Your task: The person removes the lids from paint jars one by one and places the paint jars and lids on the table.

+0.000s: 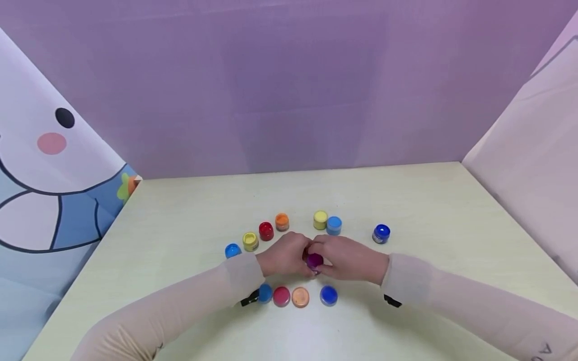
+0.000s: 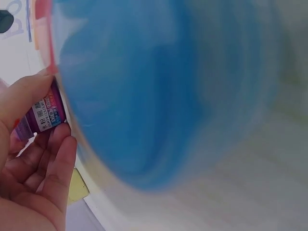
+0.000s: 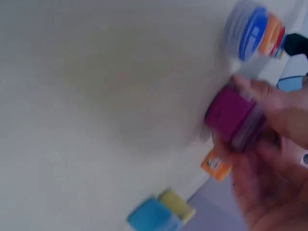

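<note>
A small purple paint jar (image 1: 314,261) is held up between both hands at the middle of the table. My left hand (image 1: 287,254) grips it with thumb and fingers, and part of its printed label (image 2: 45,110) shows in the left wrist view. From the other side my right hand (image 1: 347,256) pinches the same jar, whose purple end (image 3: 228,111) faces the right wrist camera. The hands hide part of the jar, so whether its lid is on I cannot tell.
Behind the hands stand several paint jars, among them red (image 1: 266,231), orange (image 1: 282,221), yellow (image 1: 320,219) and dark blue (image 1: 381,233). In front lies a row of round pieces, including pink-red (image 1: 281,297), pale orange (image 1: 300,297) and blue (image 1: 328,296). A purple wall (image 1: 307,90) rises behind.
</note>
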A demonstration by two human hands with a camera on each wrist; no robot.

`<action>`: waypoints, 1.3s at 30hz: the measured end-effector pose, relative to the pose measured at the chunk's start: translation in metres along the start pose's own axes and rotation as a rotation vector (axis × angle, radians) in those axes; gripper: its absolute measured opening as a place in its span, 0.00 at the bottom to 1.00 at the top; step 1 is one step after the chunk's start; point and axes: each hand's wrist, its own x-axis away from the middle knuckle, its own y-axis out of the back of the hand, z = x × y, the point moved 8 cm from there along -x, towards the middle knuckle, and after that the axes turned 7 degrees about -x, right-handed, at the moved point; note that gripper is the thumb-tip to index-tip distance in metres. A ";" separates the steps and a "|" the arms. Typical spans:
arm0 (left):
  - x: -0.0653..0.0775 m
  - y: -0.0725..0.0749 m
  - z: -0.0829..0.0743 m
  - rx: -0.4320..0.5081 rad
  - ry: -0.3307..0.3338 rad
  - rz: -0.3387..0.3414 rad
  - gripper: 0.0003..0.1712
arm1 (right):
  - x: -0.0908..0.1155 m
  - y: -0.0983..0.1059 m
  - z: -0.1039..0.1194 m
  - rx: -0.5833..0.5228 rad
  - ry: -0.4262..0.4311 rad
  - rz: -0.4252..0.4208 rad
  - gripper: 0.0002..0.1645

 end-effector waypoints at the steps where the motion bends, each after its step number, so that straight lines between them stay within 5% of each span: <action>1: 0.000 0.000 0.000 -0.002 0.000 0.003 0.18 | 0.000 0.001 -0.002 -0.059 -0.033 -0.019 0.13; 10: 0.000 0.001 0.000 -0.011 -0.002 0.007 0.15 | -0.001 0.001 -0.010 -0.167 -0.170 -0.110 0.15; 27: -0.002 0.001 0.003 0.025 0.020 0.008 0.18 | 0.001 0.003 0.001 -0.018 0.069 -0.016 0.19; 34: -0.002 0.001 0.002 0.012 -0.001 0.010 0.18 | 0.005 0.008 -0.012 -0.115 -0.098 -0.128 0.21; 39: -0.002 -0.001 -0.001 -0.004 -0.023 0.018 0.18 | 0.004 0.005 -0.012 -0.131 -0.165 -0.116 0.15</action>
